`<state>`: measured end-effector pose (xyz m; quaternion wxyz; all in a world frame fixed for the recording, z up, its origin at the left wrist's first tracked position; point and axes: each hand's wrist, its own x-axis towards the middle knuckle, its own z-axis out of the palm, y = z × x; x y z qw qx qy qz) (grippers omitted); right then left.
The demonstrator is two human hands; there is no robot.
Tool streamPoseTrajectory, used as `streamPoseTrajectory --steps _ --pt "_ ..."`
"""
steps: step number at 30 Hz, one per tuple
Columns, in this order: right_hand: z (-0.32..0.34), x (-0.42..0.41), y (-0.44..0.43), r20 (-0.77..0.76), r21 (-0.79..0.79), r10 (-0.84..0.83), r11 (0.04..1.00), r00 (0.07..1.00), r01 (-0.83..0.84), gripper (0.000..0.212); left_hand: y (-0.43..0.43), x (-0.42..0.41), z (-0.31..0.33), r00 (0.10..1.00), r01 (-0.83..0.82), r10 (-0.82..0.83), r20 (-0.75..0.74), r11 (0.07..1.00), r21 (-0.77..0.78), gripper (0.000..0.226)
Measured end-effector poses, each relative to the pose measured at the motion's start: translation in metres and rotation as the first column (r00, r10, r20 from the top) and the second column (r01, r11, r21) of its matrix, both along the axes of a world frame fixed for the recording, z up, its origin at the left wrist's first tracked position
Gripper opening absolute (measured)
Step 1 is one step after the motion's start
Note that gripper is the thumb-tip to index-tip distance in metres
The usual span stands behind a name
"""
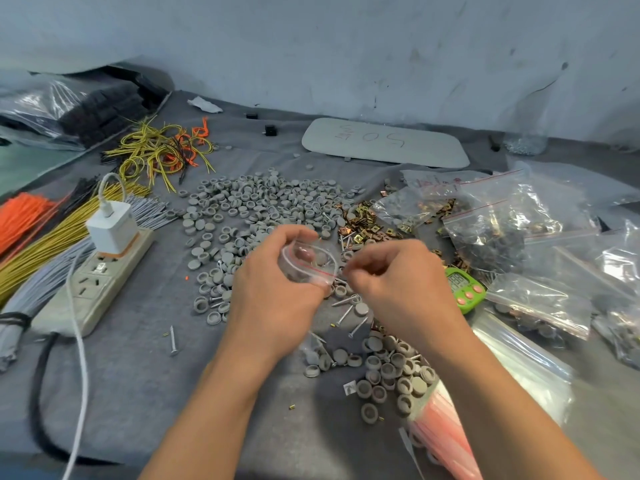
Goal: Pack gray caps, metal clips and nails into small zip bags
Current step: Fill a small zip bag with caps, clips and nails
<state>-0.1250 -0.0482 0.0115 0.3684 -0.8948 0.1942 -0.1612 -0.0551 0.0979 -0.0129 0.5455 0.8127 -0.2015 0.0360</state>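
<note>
Hands meet just left of the green timer point(464, 289), above the gray-covered desk point(156, 375). Left hand point(277, 282) curls its fingers and thumb round a small clear zip bag point(308, 265), whose red seal strip faces the right hand point(391, 275). That hand's fingers are curled, with thumb and forefinger pinched together right at the bag's mouth; whether they grip the bag's lip or some small part cannot be told.

Writing: a white board point(384, 142), well beyond the timer against the wall, bears handwritten marks that read "50" upside down, with a scrawl beside it too faint to read. The timer's display shows digits, but they are too blurred to read. Red writing on a bag beyond the timer is also illegible.

Gray caps point(263, 202) lie in a broad heap beyond and left of the timer, under and past both hands; more caps lie nearer than the timer, below the right wrist. Metal clips point(363, 223) are piled just beyond the timer, to its left. Loose nails point(346, 301) lie left of the timer, under the hands. Filled zip bags point(502, 230) crowd the timer's right and far sides. A power strip point(100, 282) with a white charger point(112, 230) sits far to the timer's left.
</note>
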Motion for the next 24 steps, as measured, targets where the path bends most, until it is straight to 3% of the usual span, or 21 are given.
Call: streamPoseTrajectory --steps 2,4,8,12,15,19,22,24 --pt "-0.005 -0.003 0.003 -0.299 -0.172 0.089 0.974 0.950 -0.145 0.025 0.001 0.002 0.002 0.998 -0.056 0.054 -0.029 0.994 -0.090 0.053" --pt "-0.008 -0.006 0.009 -0.463 -0.253 0.118 0.932 0.878 -0.259 0.025 0.002 0.002 0.004 0.993 -0.121 0.120 -0.016 0.982 -0.148 0.055" --pt "-0.009 -0.006 0.018 -0.480 -0.355 0.137 0.873 0.867 -0.334 0.021 0.005 0.000 0.007 0.959 -0.250 0.257 0.116 0.966 -0.071 0.057" --pt "-0.008 -0.007 0.023 -0.490 -0.392 0.150 0.842 0.859 -0.371 0.019 0.004 -0.001 0.003 0.962 -0.249 0.226 0.155 0.956 0.155 0.060" --pt "-0.008 -0.002 0.023 -0.401 -0.340 0.097 0.908 0.911 -0.246 0.018 0.003 -0.001 -0.001 0.977 -0.199 0.170 0.128 0.941 0.273 0.061" --pt "-0.009 0.004 0.015 -0.021 -0.058 -0.014 0.998 1.000 0.013 0.017 0.003 -0.001 -0.004 0.989 -0.133 0.102 0.106 0.932 0.337 0.063" --pt "-0.003 0.006 0.013 0.203 0.288 -0.015 0.957 0.979 -0.045 0.015 0.002 -0.002 -0.004 0.992 -0.094 0.059 0.109 0.931 0.353 0.064" --pt "-0.001 0.007 0.017 0.253 0.413 0.016 0.902 0.967 -0.123 0.016 0.001 -0.003 -0.003 0.996 -0.049 0.022 0.081 0.937 0.346 0.064"
